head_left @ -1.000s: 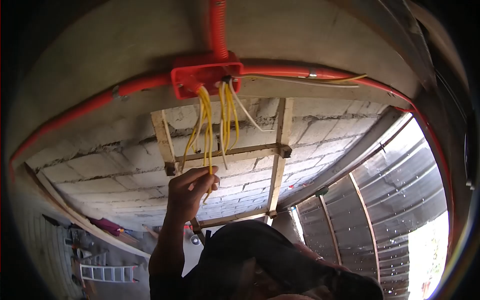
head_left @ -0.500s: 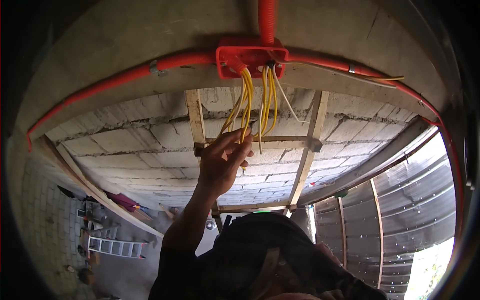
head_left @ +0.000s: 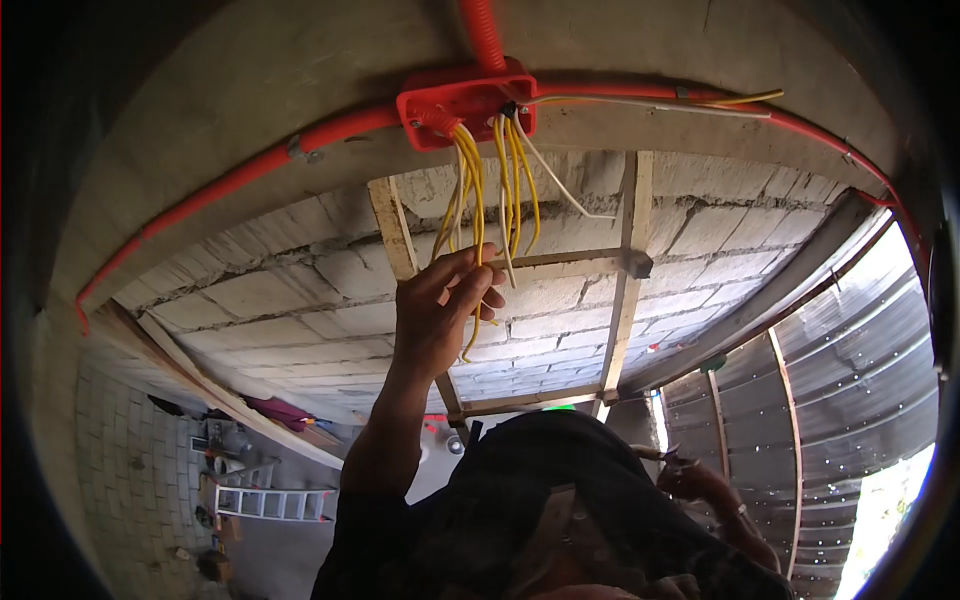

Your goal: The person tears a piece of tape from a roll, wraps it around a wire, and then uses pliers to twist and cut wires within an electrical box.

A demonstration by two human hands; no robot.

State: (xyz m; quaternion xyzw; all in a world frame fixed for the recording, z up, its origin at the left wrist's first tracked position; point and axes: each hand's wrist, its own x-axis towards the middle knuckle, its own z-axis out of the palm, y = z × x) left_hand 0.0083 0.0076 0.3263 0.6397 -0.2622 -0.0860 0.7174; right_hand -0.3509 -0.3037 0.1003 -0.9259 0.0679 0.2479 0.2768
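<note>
My left hand (head_left: 440, 310) is raised below a red junction box (head_left: 420, 108). Thumb and fingers pinch one yellow wire (head_left: 480, 215), whose loose end hangs below the palm. Beside it, more yellow and white wires droop from the box in two bunches, one out of a red corrugated conduit end and the other near a black wrapped spot. Low on the right, next to my dark shirt (head_left: 540, 470), my right hand (head_left: 692, 480) is closed around a slim object (head_left: 650, 453) with a pale tip. Its kind is too small and dim to make out.
Red conduits (head_left: 340, 128) run left, right and upward from the box. A yellow and a white wire (head_left: 700, 103) lie along the right one. Wooden framing (head_left: 625, 300) crosses the block wall (head_left: 560, 215) behind. A ladder (head_left: 270, 503) is at lower left; corrugated sheeting (head_left: 850, 370) is at right.
My right hand has come into view at lower right with a slim object. My left hand keeps its pinch, with more yellow wire now showing below it. The view has shifted slightly.
</note>
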